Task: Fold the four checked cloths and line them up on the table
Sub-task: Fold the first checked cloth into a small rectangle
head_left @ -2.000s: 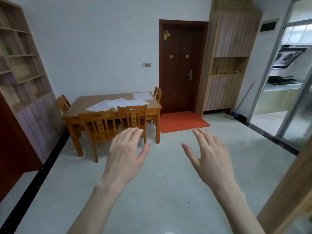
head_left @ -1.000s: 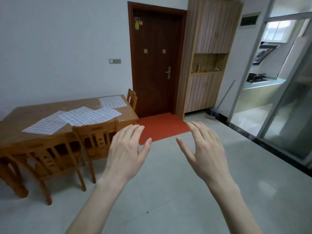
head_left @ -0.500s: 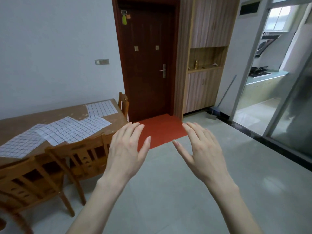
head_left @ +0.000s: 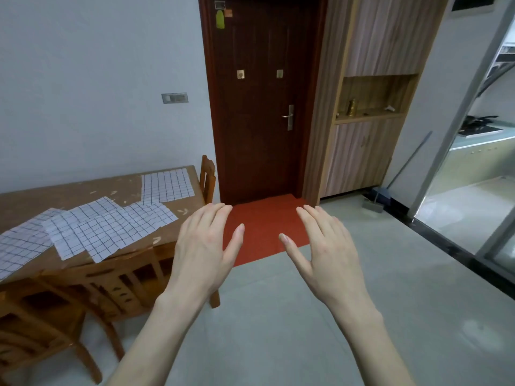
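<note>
Several white checked cloths lie unfolded on the wooden table at the left. One cloth lies alone near the table's far right corner. Three others overlap toward the near edge: one, one and one at the frame's left border. My left hand hovers in the air with straight fingers, just right of the table's corner and holding nothing. Level with it, further right over the floor, my right hand is held out flat and empty.
Two wooden chairs are pushed in along the table's near side, and a third stands at its far end. Beyond are a dark red door, a red mat, a wooden cabinet and a broom.
The view has come closer to the table and turned right, so the table now sits at the left edge. Both hands stay raised and empty in front of me.
</note>
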{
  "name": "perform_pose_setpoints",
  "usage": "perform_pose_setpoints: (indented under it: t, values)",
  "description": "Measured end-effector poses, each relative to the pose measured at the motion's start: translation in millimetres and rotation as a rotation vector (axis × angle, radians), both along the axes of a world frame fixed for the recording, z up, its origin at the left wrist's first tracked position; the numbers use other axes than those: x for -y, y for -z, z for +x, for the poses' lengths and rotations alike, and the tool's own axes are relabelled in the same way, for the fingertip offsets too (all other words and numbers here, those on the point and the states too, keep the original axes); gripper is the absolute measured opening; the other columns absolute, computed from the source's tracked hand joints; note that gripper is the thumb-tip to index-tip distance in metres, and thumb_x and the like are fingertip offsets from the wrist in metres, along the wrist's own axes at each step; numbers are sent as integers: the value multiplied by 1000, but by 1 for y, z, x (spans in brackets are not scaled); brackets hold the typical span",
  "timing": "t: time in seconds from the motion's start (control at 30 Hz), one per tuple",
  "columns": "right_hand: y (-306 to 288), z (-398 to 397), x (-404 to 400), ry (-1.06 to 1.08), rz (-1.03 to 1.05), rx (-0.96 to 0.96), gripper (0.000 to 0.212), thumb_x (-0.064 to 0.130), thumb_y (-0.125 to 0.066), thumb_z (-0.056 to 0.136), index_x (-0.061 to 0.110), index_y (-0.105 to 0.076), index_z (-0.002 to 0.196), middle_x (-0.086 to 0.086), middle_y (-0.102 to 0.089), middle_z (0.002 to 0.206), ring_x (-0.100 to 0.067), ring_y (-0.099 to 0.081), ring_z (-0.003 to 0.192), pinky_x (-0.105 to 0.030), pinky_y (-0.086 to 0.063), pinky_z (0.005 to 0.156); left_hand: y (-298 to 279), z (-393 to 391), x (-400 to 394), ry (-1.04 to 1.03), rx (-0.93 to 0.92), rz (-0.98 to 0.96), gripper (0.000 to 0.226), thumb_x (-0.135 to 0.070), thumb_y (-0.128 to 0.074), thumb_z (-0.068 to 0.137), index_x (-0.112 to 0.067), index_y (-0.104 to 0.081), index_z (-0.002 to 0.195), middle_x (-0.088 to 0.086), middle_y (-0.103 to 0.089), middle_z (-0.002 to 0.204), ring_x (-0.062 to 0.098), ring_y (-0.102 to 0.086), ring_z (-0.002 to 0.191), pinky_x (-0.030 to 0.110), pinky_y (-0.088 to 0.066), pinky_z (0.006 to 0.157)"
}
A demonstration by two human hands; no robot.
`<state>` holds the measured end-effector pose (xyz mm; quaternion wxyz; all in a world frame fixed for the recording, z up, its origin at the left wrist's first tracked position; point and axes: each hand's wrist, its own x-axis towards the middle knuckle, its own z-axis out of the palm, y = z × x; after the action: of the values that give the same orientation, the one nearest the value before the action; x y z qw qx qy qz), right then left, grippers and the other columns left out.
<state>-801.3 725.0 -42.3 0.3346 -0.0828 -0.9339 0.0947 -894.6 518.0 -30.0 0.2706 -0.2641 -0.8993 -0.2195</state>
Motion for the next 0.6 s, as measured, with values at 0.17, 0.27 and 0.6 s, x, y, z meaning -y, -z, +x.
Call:
perform_pose_setpoints:
  t: [0.17, 0.27, 0.6]
  values:
    - [0, -69, -33, -30, 21, 0, 70, 65, -36, 103, 15, -53, 149, -4, -54, 153, -20, -44, 147, -46, -39, 119, 5, -66, -36, 6, -14, 17, 51, -47, -46, 102, -13, -61, 138, 5, -62, 138, 22, -52, 134, 45, -44, 112]
    - [1, -116, -52, -36, 31, -9, 68, 63, -37, 103, 15, -52, 149, -3, -54, 152, -20, -44, 146, -45, -39, 118, 12, -113, -57, 14, -21, 28, 50, -46, -46, 102, -13, -61, 138, 5, -62, 139, 22, -52, 134, 46, -44, 112]
    - [3, -314, -112, -56, 60, 1, 66, 62, -40, 104, 16, -53, 149, -2, -54, 153, -19, -42, 148, -44, -38, 119, 20, -307, -115, -13, -23, 59, 50, -45, -47, 101, -13, -61, 137, 6, -63, 138, 24, -53, 134, 45, -45, 110]
